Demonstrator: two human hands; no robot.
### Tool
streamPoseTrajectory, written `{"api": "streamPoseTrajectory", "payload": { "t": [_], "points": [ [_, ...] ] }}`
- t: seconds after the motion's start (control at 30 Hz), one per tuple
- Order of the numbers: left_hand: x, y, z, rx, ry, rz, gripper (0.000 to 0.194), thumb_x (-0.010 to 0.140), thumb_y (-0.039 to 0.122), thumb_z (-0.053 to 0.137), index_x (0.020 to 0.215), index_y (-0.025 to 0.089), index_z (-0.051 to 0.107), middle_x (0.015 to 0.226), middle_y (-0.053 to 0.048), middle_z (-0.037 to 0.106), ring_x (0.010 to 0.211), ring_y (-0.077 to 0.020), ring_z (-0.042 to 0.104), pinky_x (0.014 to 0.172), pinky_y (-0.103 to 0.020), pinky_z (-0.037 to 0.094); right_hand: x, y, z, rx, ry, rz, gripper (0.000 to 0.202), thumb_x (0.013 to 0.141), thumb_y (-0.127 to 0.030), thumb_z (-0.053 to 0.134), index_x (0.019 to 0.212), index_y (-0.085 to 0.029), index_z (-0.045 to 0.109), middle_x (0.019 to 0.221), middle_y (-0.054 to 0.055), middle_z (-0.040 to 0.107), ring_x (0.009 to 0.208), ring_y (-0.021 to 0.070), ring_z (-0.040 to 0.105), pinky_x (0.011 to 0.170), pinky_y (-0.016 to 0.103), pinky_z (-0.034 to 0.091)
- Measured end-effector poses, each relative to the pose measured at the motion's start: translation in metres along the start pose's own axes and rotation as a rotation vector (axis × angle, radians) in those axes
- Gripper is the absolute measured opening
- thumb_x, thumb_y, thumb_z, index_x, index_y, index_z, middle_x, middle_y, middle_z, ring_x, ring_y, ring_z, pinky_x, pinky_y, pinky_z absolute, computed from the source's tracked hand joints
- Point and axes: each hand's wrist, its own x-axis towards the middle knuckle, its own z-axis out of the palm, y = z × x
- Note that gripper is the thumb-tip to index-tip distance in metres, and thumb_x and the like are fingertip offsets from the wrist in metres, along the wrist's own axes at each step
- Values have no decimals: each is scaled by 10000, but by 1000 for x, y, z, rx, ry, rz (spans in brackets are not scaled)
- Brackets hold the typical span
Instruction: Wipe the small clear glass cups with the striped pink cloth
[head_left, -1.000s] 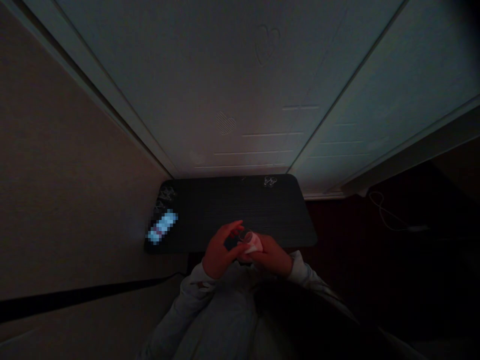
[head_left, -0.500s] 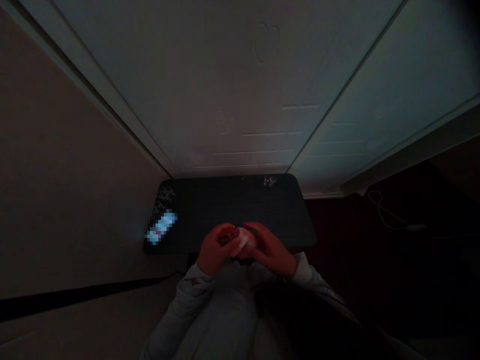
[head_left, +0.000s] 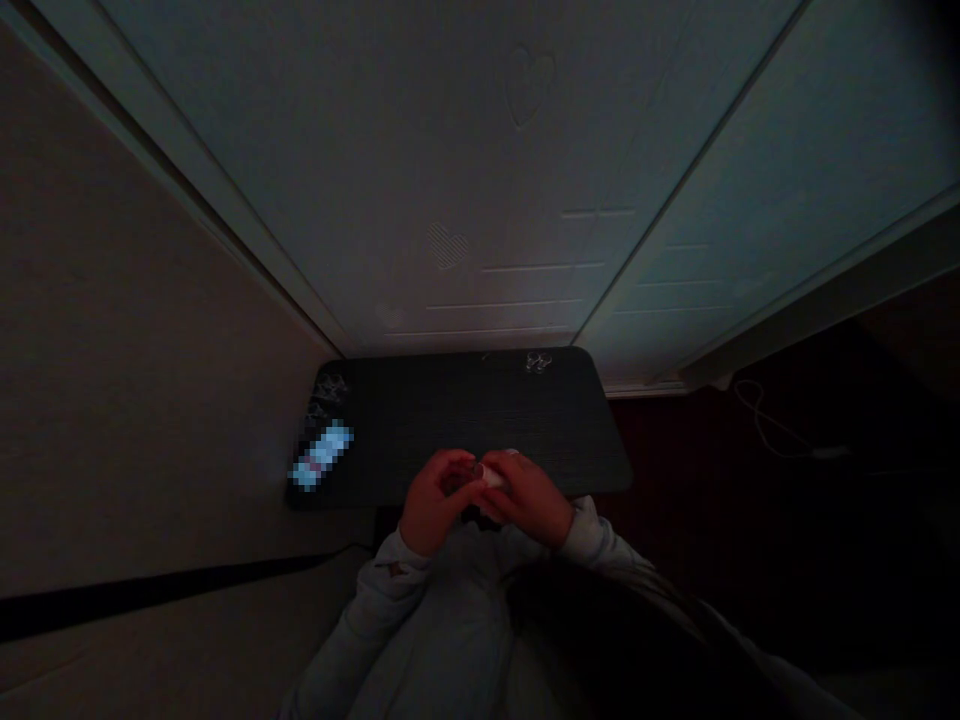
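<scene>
I am holding my two hands together at the near edge of the tabletop (head_left: 420,410), a little right of its middle. My right hand (head_left: 536,505) is closing around a small pale item (head_left: 492,478), with the thumb and fingers pressing on it, and part of it is showing between my hands. My left hand (head_left: 435,508) is curving, thumb and fingers bent around a dim, glassy-looking item (head_left: 475,469) that is sitting right against the pale one. The light is falling too low for me to tell what either item is, or whether the two are joined.

On the left end of the tabletop, a bright, pixelated object (head_left: 321,455) is lying at a slant near the edge. Just beyond it, a cluster of clear pieces (head_left: 328,388) is lying toward the far left corner. Near the far right corner, a few clear, ring-like pieces (head_left: 538,363) are lying close together, well apart from my hands.

Behind the tabletop, a pale panel (head_left: 375,150) is rising, bearing a striped heart (head_left: 448,246) and, higher up, a heart outline (head_left: 529,88). Off to the right, a white cable (head_left: 765,420) is looping in the dark. My light sleeves (head_left: 390,590) are reaching to my wrists.
</scene>
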Motion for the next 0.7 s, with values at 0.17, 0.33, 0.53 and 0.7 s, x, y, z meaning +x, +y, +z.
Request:
{"api": "streamPoseTrajectory", "payload": {
  "t": [0.17,0.33,0.53,0.7],
  "points": [
    [2,2,0,112,-6,101,274,629,234,656,879,172,565,840,-25,587,762,-143,577,732,-296,465,1,0,-1,-89,-65,1,214,801,-244,451,975,-134,511,862,85,602,774,190,528,689,301,388],
    [0,5,5,155,42,166,252,636,251,656,856,177,559,840,-21,559,761,-139,562,724,-292,472,3,8,3,-30,-23,2,156,814,-190,410,885,-146,542,850,77,590,799,171,541,723,300,407],
    [-3,1,9,184,100,214,247,652,250,644,870,189,546,870,-32,538,818,-159,553,752,-315,469,0,15,10,113,159,-9,286,815,-160,369,1074,-168,492,1104,105,529,1060,182,466,894,349,372],
    [-5,-1,12,74,145,174,253,654,230,634,886,190,539,888,-31,541,829,-156,557,762,-308,465,-2,10,5,210,144,162,386,786,-155,390,1172,-166,403,1034,94,569,886,183,559,787,347,435]
  ]
}}
